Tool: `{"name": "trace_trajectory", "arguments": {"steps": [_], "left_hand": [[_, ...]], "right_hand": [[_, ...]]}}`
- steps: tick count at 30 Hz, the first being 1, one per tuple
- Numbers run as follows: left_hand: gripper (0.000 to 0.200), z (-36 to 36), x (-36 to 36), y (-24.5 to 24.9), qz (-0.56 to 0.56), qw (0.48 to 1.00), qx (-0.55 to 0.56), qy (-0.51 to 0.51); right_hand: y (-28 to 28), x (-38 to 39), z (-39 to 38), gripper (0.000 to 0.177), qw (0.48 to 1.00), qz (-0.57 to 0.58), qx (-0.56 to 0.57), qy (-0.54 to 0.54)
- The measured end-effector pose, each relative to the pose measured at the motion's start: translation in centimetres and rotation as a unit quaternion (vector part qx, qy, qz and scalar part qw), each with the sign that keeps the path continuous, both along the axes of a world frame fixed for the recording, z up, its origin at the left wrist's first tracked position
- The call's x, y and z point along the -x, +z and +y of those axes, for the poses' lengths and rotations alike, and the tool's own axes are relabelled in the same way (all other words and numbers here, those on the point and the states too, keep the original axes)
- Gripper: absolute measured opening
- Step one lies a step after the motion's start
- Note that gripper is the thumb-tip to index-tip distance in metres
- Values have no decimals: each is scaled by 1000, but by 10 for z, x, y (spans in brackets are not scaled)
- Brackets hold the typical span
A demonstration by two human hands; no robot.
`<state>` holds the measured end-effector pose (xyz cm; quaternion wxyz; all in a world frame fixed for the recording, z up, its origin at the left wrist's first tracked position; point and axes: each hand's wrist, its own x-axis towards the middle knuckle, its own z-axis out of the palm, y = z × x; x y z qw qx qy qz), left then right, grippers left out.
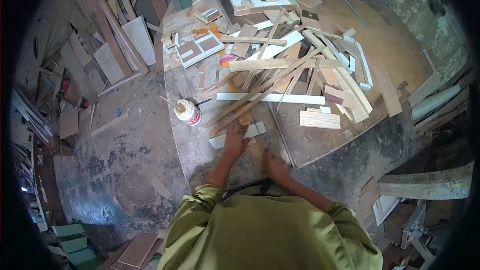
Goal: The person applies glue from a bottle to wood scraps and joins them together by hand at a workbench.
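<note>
Cluttered worktable: left hand, fingers bent, on a white strip; right hand nearby. Whether either set of fingers grips cannot be told.

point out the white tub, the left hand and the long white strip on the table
tub [189,115], head view, on its side
left hand [236,141], head view, on its back
long white strip [270,98], head view, on its upper face

L hand hides pt of white strip; R hand: hold unclear.
</note>
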<state>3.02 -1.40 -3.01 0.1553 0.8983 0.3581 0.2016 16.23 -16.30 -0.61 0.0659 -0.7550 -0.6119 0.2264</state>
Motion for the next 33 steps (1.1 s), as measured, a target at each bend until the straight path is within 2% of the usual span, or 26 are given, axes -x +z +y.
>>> {"name": "trace_trajectory", "arguments": {"steps": [5, 8, 10, 12, 14, 17, 20, 23, 26, 28, 31, 32, 33], "left_hand": [[52, 0, 1, 0, -14, 999, 29, 6], [53, -1, 1, 3, -14, 1000, 23, 2], [53, 1, 2, 0, -19, 1000, 10, -5], [53, -2, 2, 7, -11, 1000, 15, -5], [53, -2, 1, 11, -10, 1000, 23, 0], [53, -1, 2, 3, -14, 1000, 20, 3], [53, 0, 3, -1, -19, 1000, -7, -2], [53, -3, 3, 11, -4, 1000, 16, 1], [53, -2, 3, 8, 3, 1000, 6, -15], [54, -3, 5, 4, -13, 999, -9, -35], [56, -10, 0, 10, 5, 999, 44, 25], [56, -7, -1, 10, 0, 999, 32, 27], [56, -7, -1, 8, -3, 999, 24, 30]], "right_hand": [[-21, -3, 20, 62, 1000, 1, -26, 4], [-26, -6, 41, 54, 995, 15, -100, -2], [-27, -7, 34, 57, 999, 40, -25, -26], [-27, -6, 14, 57, 999, 42, 2, -24], [-15, -3, -11, 54, 1000, 20, -13, 2], [-10, -1, -6, 53, 998, 11, -56, -5], [-27, -6, 29, 54, 998, -5, -52, 19], [-26, -8, 37, 62, 987, 41, -153, 1], [-1, -7, 21, 63, 999, 9, -52, -7], [-6, -8, 17, 62, 997, 4, -76, 1], [-1, -1, 35, 62, 999, 11, -51, -11], [1, 0, 40, 62, 999, 16, -31, -20], [-6, -1, 44, 63, 998, 13, -58, -13]]}}
